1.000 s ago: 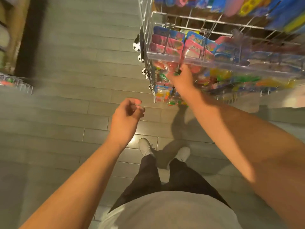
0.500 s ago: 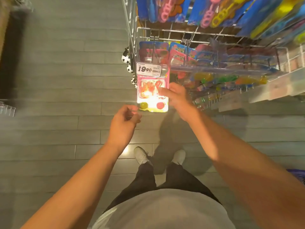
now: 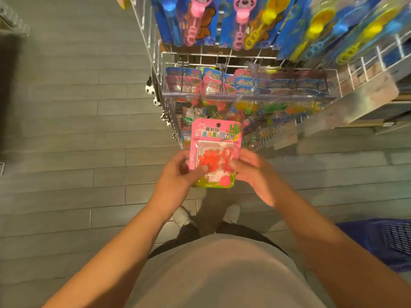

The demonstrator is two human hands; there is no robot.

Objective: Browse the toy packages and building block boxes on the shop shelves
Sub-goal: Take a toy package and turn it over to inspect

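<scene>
your left hand (image 3: 178, 174) and right hand (image 3: 255, 174) meet in front of you, both arms bare and stretched forward from the near edge. each hand grips one side of the pink toy package (image 3: 215, 141), thumbs laid across its front, fingers curled behind. the wrists angle inward toward each other.

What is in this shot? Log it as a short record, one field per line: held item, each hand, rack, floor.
held item: pink toy package, upright, front facing the camera, red toys under a clear blister
left hand: grips the package's lower left edge
right hand: grips the package's lower right edge
rack: white wire rack with similar pink packages on hooks; bubble wand packs hang above
floor: grey plank floor; blue basket at lower right
</scene>
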